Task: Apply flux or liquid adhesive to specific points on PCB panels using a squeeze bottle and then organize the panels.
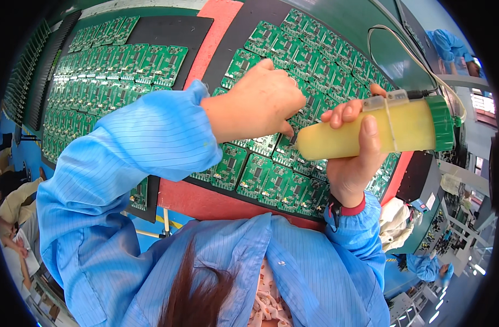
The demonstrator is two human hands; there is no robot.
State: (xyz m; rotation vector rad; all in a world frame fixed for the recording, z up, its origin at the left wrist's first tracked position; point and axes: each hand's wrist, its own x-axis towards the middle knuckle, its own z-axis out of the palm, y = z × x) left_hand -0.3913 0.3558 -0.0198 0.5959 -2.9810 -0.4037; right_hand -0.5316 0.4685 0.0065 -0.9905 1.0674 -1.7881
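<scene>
On the red surface, rectangular green circuit boards lie in rows beneath both grips. The right grip clamps a green-capped yellow cylindrical bottle, its tip near the left grip, curled; whether on anything, I cannot tell.

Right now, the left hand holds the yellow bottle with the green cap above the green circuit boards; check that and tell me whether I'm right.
Not quite: the head view shows the right hand, not the left hand, holding the yellow bottle with the green cap above the green circuit boards.
</scene>
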